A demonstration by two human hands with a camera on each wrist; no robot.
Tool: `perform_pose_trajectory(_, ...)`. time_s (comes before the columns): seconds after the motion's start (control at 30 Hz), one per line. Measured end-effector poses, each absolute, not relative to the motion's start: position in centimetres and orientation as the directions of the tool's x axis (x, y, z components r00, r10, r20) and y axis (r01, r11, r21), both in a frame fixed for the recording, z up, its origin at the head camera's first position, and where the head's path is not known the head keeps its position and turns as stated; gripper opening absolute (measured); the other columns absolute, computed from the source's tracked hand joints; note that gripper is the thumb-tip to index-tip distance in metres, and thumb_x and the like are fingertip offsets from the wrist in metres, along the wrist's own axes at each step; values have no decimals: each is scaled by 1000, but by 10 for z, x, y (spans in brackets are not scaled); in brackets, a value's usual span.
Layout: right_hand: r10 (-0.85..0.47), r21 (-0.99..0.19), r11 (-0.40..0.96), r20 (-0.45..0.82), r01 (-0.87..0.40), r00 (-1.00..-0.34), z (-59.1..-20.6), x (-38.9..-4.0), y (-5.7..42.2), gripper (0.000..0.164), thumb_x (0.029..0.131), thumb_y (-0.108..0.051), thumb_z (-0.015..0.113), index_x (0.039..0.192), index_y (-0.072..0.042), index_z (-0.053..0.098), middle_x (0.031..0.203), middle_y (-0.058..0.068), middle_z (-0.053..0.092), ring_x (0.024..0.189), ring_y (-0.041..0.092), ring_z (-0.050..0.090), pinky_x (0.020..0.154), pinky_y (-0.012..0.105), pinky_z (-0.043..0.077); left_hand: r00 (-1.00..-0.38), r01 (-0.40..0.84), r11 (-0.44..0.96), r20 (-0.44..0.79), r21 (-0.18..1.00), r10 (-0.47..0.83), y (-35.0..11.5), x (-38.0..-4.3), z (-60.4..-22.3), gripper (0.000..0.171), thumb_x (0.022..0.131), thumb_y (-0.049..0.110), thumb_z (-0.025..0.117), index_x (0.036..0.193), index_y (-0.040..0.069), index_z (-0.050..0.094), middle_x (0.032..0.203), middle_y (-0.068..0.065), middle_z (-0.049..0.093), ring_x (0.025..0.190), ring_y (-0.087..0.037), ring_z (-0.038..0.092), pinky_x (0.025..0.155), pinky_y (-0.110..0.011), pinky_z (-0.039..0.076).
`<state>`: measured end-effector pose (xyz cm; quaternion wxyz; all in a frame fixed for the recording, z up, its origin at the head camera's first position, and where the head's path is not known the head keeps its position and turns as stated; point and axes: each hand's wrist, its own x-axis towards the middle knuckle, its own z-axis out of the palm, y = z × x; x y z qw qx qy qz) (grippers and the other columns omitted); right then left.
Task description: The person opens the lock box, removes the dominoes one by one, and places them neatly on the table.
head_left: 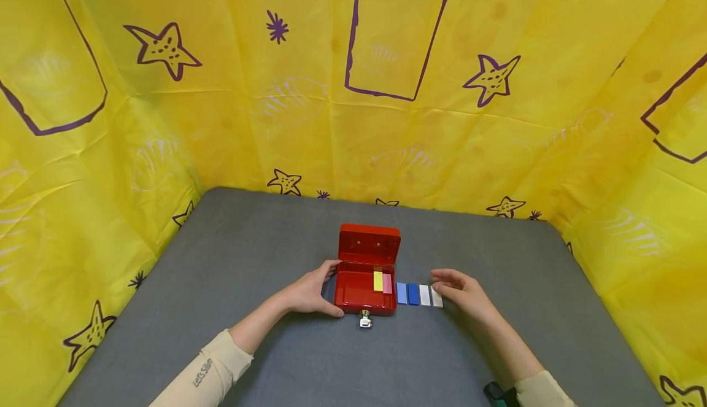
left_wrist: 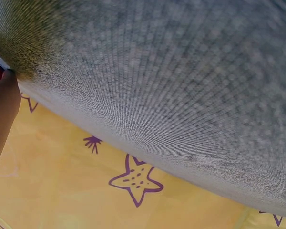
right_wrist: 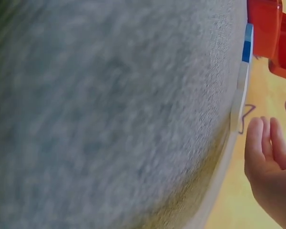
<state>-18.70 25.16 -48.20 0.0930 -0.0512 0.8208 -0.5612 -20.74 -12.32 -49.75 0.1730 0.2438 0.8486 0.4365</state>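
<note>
A red metal cash box [head_left: 365,304] stands on the grey table with its lid [head_left: 369,244] raised and its silver latch [head_left: 366,319] hanging at the front. My left hand [head_left: 307,290] holds the box's left side, thumb at the front corner and fingers toward the back. Inside, at the right, lie a yellow block [head_left: 378,281] and a pink block [head_left: 387,283]. To the box's right a row holds a light blue block [head_left: 402,293], a blue block [head_left: 413,294] and two white blocks [head_left: 424,295]. Beside the last white block [head_left: 437,296] hovers my right hand [head_left: 464,290], thumb and fingers apart.
The grey table [head_left: 248,229] spreads around the box. Yellow cloth [head_left: 309,137] with purple starfish drawings hangs along its back and sides. A dark band [head_left: 501,395] shows near the right sleeve at the front.
</note>
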Motion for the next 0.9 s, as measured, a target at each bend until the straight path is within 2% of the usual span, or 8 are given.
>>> perform_pose_trajectory(0.33, -202, -960, 272, -119, 61, -972, -477, -189, 236, 47, 93, -15, 66, 132, 8, 53, 129, 26, 58, 105, 8, 60, 88, 19, 48, -824, 261, 510, -85, 820, 560, -123, -208, -497, 100, 70, 30, 87, 147, 5, 28, 148, -14, 40, 134, -30, 41, 110, -44, 35)
perform_pose_trajectory(0.53, -204, -961, 270, -124, 66, -971, -474, -192, 225, 46, 94, -16, 66, 132, 6, 53, 129, 24, 59, 109, 16, 60, 90, 20, 49, -824, 255, 499, -84, 828, 560, -123, -207, -496, 100, 70, 29, 87, 147, 4, 27, 148, -15, 39, 134, -32, 41, 110, -44, 35)
perform_pose_trajectory(0.73, -211, -961, 264, -139, 80, -967, -472, -194, 214, 47, 94, -20, 66, 133, 3, 54, 130, 22, 58, 115, 26, 59, 94, 26, 50, -824, 255, 504, -87, 826, 560, -123, -208, -498, 100, 70, 29, 88, 147, 5, 27, 148, -14, 39, 134, -31, 41, 110, -45, 35)
perform_pose_trajectory(0.9, -227, -963, 259, -137, 76, -964, -470, -195, 206, 47, 94, -20, 65, 134, 2, 54, 130, 22, 58, 115, 28, 58, 98, 35, 48, -824, 253, 503, -88, 826, 559, -123, -207, -498, 101, 70, 29, 87, 147, 5, 27, 148, -14, 39, 134, -31, 41, 111, -44, 35)
